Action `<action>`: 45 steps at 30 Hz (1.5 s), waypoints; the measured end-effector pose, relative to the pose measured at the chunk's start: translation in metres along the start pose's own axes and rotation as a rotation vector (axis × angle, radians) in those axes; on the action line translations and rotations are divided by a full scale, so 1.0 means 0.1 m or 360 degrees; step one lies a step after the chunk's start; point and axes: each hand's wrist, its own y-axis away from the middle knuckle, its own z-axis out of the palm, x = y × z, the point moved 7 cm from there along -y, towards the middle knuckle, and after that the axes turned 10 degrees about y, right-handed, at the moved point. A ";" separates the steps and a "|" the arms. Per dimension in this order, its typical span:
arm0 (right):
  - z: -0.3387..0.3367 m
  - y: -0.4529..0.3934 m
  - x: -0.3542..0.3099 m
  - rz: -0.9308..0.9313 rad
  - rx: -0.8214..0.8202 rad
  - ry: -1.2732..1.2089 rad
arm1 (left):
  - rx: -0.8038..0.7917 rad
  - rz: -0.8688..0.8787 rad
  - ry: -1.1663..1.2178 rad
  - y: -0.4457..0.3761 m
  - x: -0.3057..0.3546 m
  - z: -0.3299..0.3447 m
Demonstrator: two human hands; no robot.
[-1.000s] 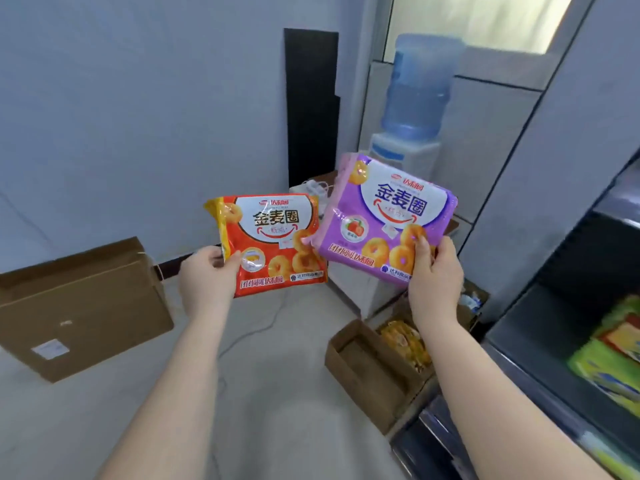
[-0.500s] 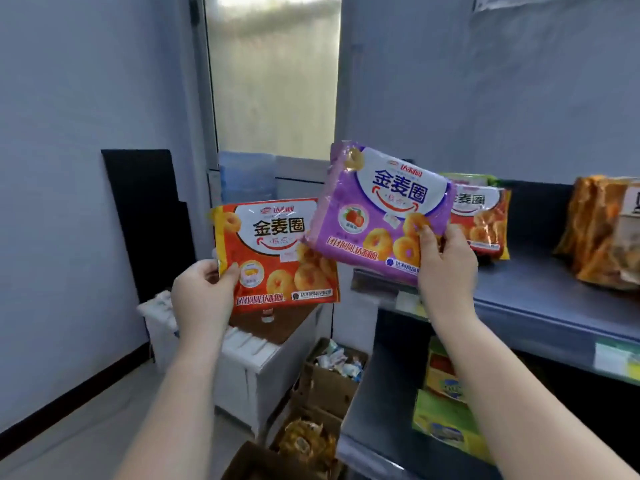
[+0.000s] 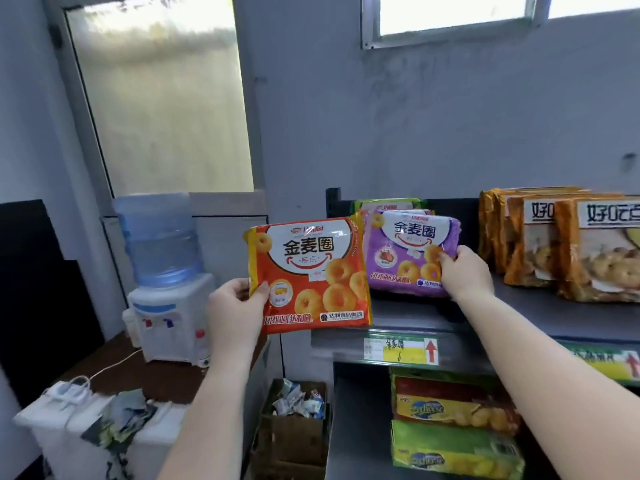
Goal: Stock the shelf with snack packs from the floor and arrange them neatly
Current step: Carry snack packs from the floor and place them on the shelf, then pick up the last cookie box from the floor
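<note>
Setting purple pack (image 3: 412, 251) onto shelf (image 3: 540, 317), right hand (image 3: 464, 271) pinching its 3 o'clock edge | left hand (image 3: 235, 306) pinching orange pack (image 3: 308, 275), newly raised to shelf's 9 o'clock, next in.

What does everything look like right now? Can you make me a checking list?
Surface: grey shelf, bare at front.
Job's things: purple snack pack upright on the shelf; orange snack pack held off its left end.
Clutter: brown cookie packs at right; open cardboard box of wrappers on floor.
Grips: left hand holds orange pack; right hand holds purple pack.
Cables: white cord by water dispenser.
Surroundings: frosted window.
</note>
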 end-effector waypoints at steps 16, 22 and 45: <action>-0.30 0.52 -0.19 -0.0452 -0.0325 -0.0093 | -0.0508 0.0127 -0.0044 0.32 0.17 1.16; -0.45 0.64 -0.21 -0.0527 0.0128 0.0086 | -0.0566 0.0146 -0.0198 0.36 0.18 1.20; 2.33 6.63 0.53 -0.2195 -0.2017 0.0202 | 0.1198 -0.1311 -0.0834 5.12 -2.49 -4.02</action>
